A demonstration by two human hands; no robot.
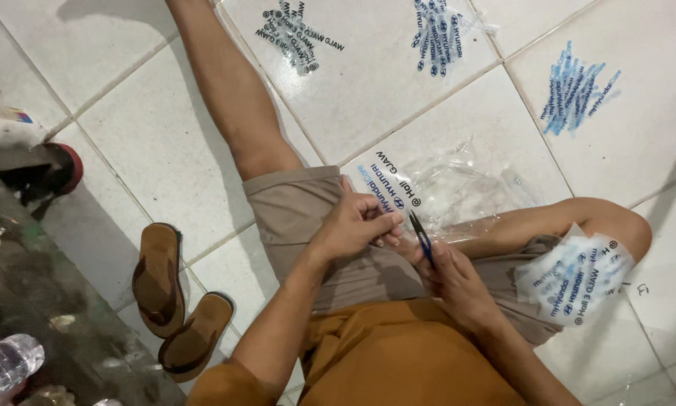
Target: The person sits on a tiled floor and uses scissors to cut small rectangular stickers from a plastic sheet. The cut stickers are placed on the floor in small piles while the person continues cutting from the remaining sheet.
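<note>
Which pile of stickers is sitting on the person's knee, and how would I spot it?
Find the person sitting on the white tiled floor, then the bent leg beside the right hand. The sticker stack on the knee lies there, clear strips with blue and black print. The other piles lie flat on the tiles; only this one rests on a leg.

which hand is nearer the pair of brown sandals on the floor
Left. The left hand rests over the lap on the side facing the brown sandals; the right hand, holding small scissors, is farther off beyond it.

Even indoor light, soft glare on white tiles (165, 158); dim left edge, mostly sharp
</note>
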